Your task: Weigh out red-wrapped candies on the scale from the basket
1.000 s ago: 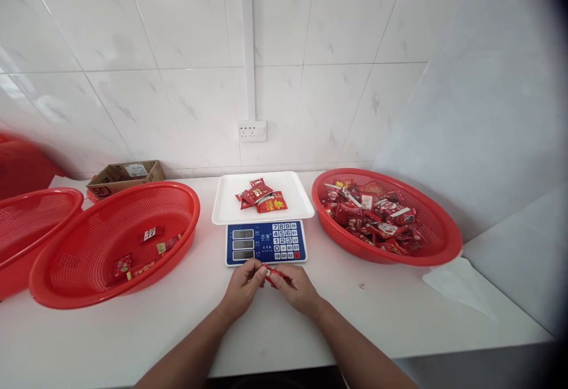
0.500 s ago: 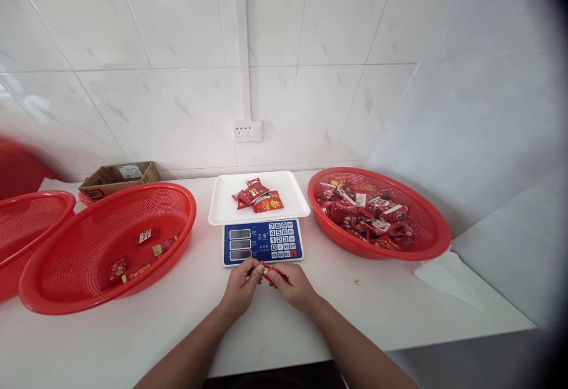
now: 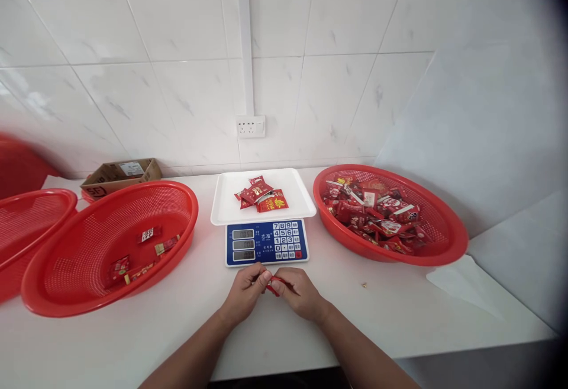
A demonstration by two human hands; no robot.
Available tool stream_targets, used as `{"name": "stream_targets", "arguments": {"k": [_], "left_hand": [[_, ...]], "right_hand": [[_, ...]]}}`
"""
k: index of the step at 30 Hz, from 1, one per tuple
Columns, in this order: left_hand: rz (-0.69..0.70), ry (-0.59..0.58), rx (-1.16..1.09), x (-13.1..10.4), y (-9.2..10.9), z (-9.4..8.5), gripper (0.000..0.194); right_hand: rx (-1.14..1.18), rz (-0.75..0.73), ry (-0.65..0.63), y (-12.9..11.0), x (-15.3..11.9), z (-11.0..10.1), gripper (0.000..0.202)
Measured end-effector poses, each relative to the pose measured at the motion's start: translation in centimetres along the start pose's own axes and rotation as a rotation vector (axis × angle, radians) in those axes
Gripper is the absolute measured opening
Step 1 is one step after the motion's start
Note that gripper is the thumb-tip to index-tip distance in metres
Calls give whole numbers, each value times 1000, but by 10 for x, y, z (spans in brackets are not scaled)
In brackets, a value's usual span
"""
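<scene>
I have L hand & R hand, grip closed on one red packet, betw. worktop front edge & scale. Beyond: white tray w/ red sachets, nr back edge; red basket of packets, twd R edge.

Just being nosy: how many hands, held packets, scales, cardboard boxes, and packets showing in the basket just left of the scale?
Left hand and right hand: 2
Held packet: 1
Scale: 1
Cardboard box: 1
Packets showing in that basket: 4
Total: 9
</scene>
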State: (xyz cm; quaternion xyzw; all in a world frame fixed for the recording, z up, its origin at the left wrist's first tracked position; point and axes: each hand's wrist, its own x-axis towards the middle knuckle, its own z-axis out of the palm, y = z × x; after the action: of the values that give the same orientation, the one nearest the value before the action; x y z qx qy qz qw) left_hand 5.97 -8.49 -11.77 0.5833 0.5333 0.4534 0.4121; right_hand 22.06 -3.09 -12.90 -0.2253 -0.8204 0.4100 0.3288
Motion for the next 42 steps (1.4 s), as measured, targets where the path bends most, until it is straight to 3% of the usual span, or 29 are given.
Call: {"name": "stream_targets", "arguments": {"k": [9,15,24,29,33,38,42], "left_hand": [[-108,15,-104,0,3,5,47],[-198,-28,-181,0,9,2,43],[67,-65,196,19,38,-27,44],[124,-43,169,43,59,-34,42],[176,58,212,54,62,-33,39],[184,86,269,59,66,-42,27],[197,209,435,72,73,-62,33]], "right_hand": [[25,66,-44,-1,1,-2,49],[51,86,8,-5,1,2,48],[210,234,72,-27,18,0,48],[286,287,112,-37,39,-14,43],[328,335,111,-42,55,-30,33],[418,368,39,-54,75,-55,32],[644,377,180,-61,96,-80,38]]}}
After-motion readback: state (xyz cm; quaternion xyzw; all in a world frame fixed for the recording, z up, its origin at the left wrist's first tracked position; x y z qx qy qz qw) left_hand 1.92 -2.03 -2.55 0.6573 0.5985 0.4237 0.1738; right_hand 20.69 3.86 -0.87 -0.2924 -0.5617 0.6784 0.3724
